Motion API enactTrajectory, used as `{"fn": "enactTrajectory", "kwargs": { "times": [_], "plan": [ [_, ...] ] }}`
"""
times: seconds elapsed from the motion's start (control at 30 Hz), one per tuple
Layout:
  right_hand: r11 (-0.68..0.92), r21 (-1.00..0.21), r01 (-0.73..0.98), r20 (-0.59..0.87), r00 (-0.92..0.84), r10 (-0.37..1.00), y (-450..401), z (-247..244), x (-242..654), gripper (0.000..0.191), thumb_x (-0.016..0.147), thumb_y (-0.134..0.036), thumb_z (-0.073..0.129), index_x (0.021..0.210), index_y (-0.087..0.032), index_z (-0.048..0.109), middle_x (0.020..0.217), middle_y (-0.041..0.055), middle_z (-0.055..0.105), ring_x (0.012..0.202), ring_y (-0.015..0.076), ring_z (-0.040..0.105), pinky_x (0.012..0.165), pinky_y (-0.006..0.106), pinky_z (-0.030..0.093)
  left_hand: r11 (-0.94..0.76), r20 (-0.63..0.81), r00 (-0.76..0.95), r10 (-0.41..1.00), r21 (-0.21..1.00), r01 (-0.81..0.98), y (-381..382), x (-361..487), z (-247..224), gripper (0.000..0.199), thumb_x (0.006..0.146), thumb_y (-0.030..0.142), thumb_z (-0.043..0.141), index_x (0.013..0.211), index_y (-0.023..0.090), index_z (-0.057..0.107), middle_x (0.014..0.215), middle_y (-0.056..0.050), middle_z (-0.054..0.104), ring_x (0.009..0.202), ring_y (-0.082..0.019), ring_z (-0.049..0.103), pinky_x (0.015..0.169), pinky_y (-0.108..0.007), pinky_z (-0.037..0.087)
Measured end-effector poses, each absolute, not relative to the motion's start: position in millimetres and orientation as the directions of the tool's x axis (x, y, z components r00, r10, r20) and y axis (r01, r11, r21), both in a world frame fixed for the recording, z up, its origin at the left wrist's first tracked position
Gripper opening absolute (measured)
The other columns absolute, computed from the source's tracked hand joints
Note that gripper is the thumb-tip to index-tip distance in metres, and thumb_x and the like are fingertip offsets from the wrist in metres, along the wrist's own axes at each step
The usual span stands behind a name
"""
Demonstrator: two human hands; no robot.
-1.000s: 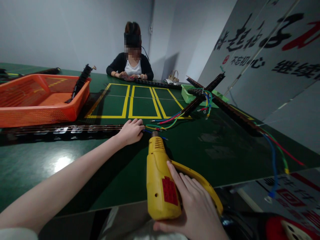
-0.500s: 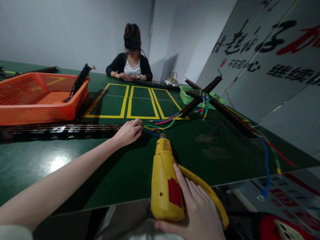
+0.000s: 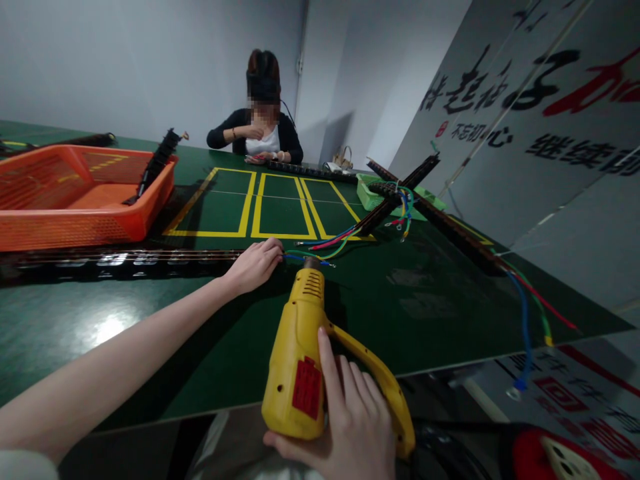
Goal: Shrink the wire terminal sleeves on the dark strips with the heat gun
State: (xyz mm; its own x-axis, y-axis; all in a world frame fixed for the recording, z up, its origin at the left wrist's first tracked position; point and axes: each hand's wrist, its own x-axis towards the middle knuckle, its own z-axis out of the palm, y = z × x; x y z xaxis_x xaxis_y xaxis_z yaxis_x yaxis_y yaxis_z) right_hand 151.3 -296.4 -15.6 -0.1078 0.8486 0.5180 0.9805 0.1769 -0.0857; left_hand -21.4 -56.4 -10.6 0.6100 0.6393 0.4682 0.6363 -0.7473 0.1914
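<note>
My right hand [image 3: 350, 413] grips a yellow heat gun [image 3: 295, 360] with a red label, its nozzle pointing away from me at a group of wires. My left hand [image 3: 257, 263] is closed at the right end of a long black strip [image 3: 125, 263] lying on the table. Thin wires [image 3: 307, 257] in blue, green and yellow come out past its fingertips, and at least one ends in a metal lug. The nozzle sits just below these wires; whether it touches them I cannot tell.
An orange basket [image 3: 135, 223] with a black piece leaning in it stands at the left. Crossed black strips [image 3: 450, 230] with coloured wires lie over a green basket [image 3: 370, 193] at the right. A co-worker [image 3: 260, 130] sits across the green table [image 3: 425, 340]. Yellow tape marks rectangles.
The heat gun has swung left, its nozzle now nearer my left hand. The blue wire's end shows to the right of the nozzle. The co-worker has raised one hand.
</note>
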Motion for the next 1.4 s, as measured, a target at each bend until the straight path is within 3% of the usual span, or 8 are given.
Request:
{"fn": "enactTrajectory", "kwargs": {
  "times": [0.1, 0.2, 0.4, 0.57, 0.87, 1.13, 1.4],
  "plan": [
    [0.194, -0.102, 0.976, 0.508, -0.116, 0.853, -291.5, -14.6, 141.7, 0.119, 0.059, -0.092, 0.034, 0.146, -0.011, 0.022, 0.096, 0.0129, 0.065, 0.082, 0.0278, 0.061, 0.073, 0.04, 0.046, -0.756, 0.476, 0.603, 0.641, 0.254, 0.603, -54.4, -22.3, -8.8, 0.033, 0.094, 0.029, 0.027, 0.094, 0.016, 0.057, 0.108, -0.01, 0.056, 0.098, -0.02, 0.055, 0.088, -0.036, 0.044],
    [0.232, -0.114, 0.966, 0.514, -0.142, 0.846, -284.9, -11.9, 131.9, 0.117, 0.061, -0.09, 0.035, 0.146, -0.01, 0.023, 0.089, 0.0101, 0.063, 0.075, 0.0252, 0.059, 0.068, 0.039, 0.046, -0.738, 0.436, 0.596, 0.675, 0.396, 0.546, -51.1, -24.1, -3.1, 0.04, 0.095, 0.034, 0.025, 0.088, 0.017, 0.06, 0.107, -0.008, 0.057, 0.099, -0.019, 0.056, 0.09, -0.033, 0.043],
    [0.347, -0.097, 0.933, 0.528, -0.248, 0.812, -273.7, -1.8, 110.9, 0.113, 0.064, -0.089, 0.032, 0.139, -0.005, 0.037, 0.081, 0.0094, 0.064, 0.066, 0.0228, 0.06, 0.059, 0.036, 0.046, -0.541, 0.257, 0.552, 0.794, 0.712, 0.447, -42.7, -28.9, 6.8, 0.056, 0.091, 0.053, 0.026, 0.088, 0.013, 0.065, 0.107, -0.01, 0.061, 0.096, -0.022, 0.058, 0.091, -0.035, 0.044],
    [0.353, -0.116, 0.929, 0.561, -0.232, 0.795, -272.5, -2.6, 102.9, 0.113, 0.063, -0.091, 0.026, 0.137, -0.007, 0.041, 0.085, 0.0102, 0.067, 0.071, 0.0238, 0.061, 0.065, 0.038, 0.047, -0.42, 0.193, 0.559, 0.807, 0.852, 0.312, -43.2, -29.1, 8.3, 0.058, 0.087, 0.061, 0.031, 0.088, 0.014, 0.065, 0.102, -0.011, 0.066, 0.094, -0.022, 0.059, 0.088, -0.036, 0.046],
    [0.322, -0.161, 0.933, 0.531, -0.193, 0.825, -275.7, -11.8, 126.6, 0.113, 0.061, -0.09, 0.032, 0.145, -0.015, 0.028, 0.086, 0.0072, 0.063, 0.073, 0.0229, 0.058, 0.067, 0.037, 0.041, -0.456, 0.212, 0.533, 0.819, 0.805, 0.38, -42.8, -30.8, 9.0, 0.057, 0.088, 0.06, 0.031, 0.091, 0.014, 0.065, 0.107, -0.01, 0.063, 0.099, -0.023, 0.058, 0.095, -0.038, 0.043],
    [0.185, -0.075, 0.98, 0.553, -0.113, 0.825, -291.4, -16.1, 167.0, 0.115, 0.06, -0.088, 0.041, 0.146, -0.013, 0.024, 0.096, 0.0112, 0.064, 0.082, 0.0259, 0.06, 0.076, 0.039, 0.042, -0.639, 0.279, 0.65, 0.707, 0.647, 0.417, -34.7, -33.8, 8.2, 0.031, 0.083, 0.029, 0.041, 0.087, 0.017, 0.069, 0.111, -0.009, 0.061, 0.108, -0.021, 0.055, 0.103, -0.037, 0.04],
    [0.069, -0.055, 0.996, 0.548, -0.028, 0.836, -297.9, -17.0, 178.7, 0.119, 0.06, -0.089, 0.042, 0.147, -0.011, 0.02, 0.103, 0.0145, 0.066, 0.089, 0.0305, 0.061, 0.079, 0.042, 0.043, -0.649, 0.268, 0.657, 0.704, 0.619, 0.443, -32.6, -36.0, 5.5, 0.03, 0.08, 0.023, 0.041, 0.09, 0.019, 0.069, 0.114, -0.007, 0.06, 0.109, -0.02, 0.054, 0.104, -0.036, 0.04]
  ]
}}
